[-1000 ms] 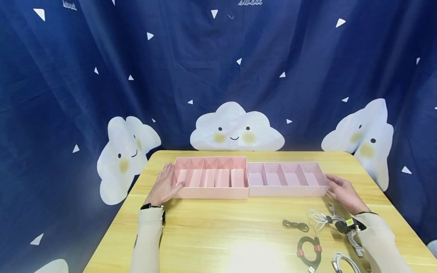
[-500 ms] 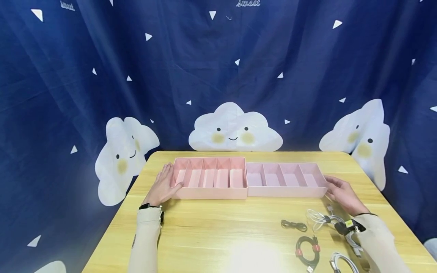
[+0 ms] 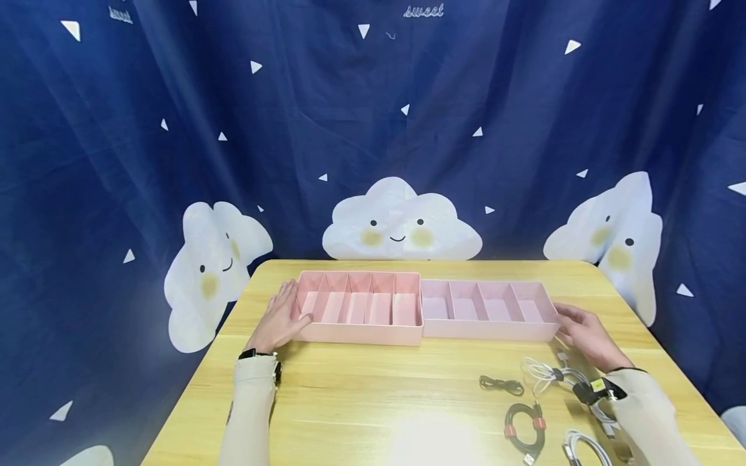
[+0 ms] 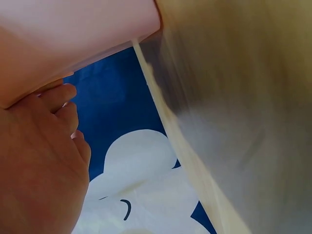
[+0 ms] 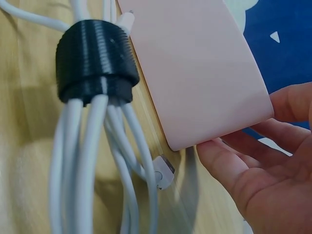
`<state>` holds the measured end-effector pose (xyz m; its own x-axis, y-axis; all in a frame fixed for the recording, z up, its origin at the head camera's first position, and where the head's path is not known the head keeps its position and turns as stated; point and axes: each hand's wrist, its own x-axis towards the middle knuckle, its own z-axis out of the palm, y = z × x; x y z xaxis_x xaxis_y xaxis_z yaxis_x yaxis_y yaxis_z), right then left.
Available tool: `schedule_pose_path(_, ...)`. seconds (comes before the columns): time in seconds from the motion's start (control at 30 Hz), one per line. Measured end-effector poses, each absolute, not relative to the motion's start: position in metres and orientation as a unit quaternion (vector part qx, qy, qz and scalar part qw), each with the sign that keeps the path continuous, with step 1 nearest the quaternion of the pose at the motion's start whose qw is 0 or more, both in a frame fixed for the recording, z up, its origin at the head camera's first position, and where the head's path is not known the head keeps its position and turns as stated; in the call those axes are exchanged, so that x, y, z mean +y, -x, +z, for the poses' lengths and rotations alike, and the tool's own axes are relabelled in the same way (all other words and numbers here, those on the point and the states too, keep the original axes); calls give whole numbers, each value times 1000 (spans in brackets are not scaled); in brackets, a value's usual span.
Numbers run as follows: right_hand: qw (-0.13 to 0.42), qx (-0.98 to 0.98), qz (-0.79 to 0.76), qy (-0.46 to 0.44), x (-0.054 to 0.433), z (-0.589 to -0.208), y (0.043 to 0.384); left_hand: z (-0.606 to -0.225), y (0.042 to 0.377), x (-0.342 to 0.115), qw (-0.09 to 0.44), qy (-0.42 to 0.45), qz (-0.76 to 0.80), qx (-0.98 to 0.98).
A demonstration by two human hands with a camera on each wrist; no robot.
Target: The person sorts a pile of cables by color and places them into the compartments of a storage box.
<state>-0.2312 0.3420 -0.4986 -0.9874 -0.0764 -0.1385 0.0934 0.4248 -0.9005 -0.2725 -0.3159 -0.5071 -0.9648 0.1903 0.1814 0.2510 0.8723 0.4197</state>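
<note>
A pink divided tray stands on the table, its compartments bare. Against its right end, in line with it, sits a lilac divided tray, also with bare compartments. My left hand lies along the pink tray's left end, fingers extended, thumb across the front corner. In the left wrist view its fingers touch the tray wall. My right hand holds the lilac tray's right end. In the right wrist view the thumb is at the tray's lower corner, and the other fingers are bent around the end, partly hidden.
On the right of the wooden table lie a small black cable, a black cable coil with red ties, a white cable bundle with a black wrap and another white cable. A blue cloud-print curtain hangs behind.
The head view has shifted slightly, so the scene sits a little lower. Both hands and both trays keep their places relative to each other.
</note>
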Motion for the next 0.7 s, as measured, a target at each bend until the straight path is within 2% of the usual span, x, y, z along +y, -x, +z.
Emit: schedule_pose_path(0.7, 76, 843, -533, 13, 346, -498, 225, -510, 272, -315, 69, 112, -235, -963)
